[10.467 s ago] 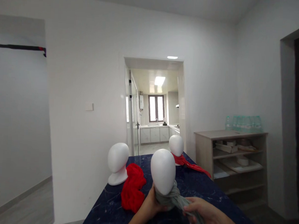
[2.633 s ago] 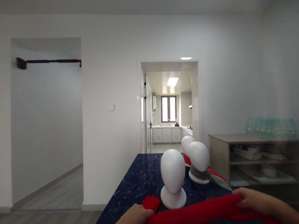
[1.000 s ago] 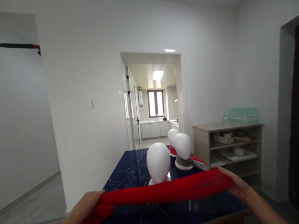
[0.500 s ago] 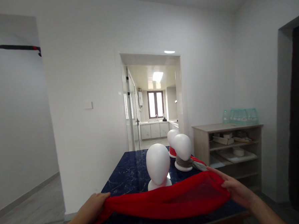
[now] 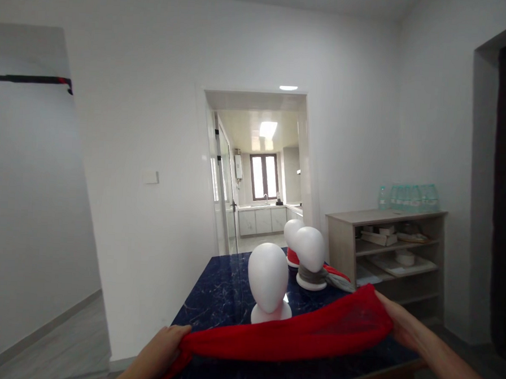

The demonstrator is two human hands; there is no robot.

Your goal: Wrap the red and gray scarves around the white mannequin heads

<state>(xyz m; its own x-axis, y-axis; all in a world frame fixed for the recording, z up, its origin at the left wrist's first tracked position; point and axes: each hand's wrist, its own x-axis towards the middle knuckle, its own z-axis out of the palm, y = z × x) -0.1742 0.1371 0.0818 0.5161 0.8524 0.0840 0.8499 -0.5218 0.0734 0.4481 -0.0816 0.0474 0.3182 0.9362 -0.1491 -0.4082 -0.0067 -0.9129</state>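
Note:
A sheer red scarf (image 5: 287,339) stretches between my two hands above the near part of the table. My left hand (image 5: 164,346) is closed around its left end, and some cloth hangs below that hand. At the other end my right hand (image 5: 401,324) grips the scarf, its fingers mostly hidden behind the fabric. Just beyond the cloth stands a bare white mannequin head (image 5: 267,278), its base partly covered by the scarf. Farther back, a second mannequin head (image 5: 310,249) wears a grey scarf (image 5: 312,276) at its neck. Behind it, a third head (image 5: 292,232) has red cloth (image 5: 292,256) around its neck.
The heads stand on a dark blue marbled table (image 5: 214,289). Red and grey cloth (image 5: 337,277) lies at its right side. A wooden shelf unit (image 5: 341,239) with water bottles (image 5: 413,198) on top stands to the right. A doorway ahead opens onto a kitchen.
My right hand has turned and its fingers have gone behind the scarf, whose right end is now bunched narrower and peaks higher. The left hand has barely moved.

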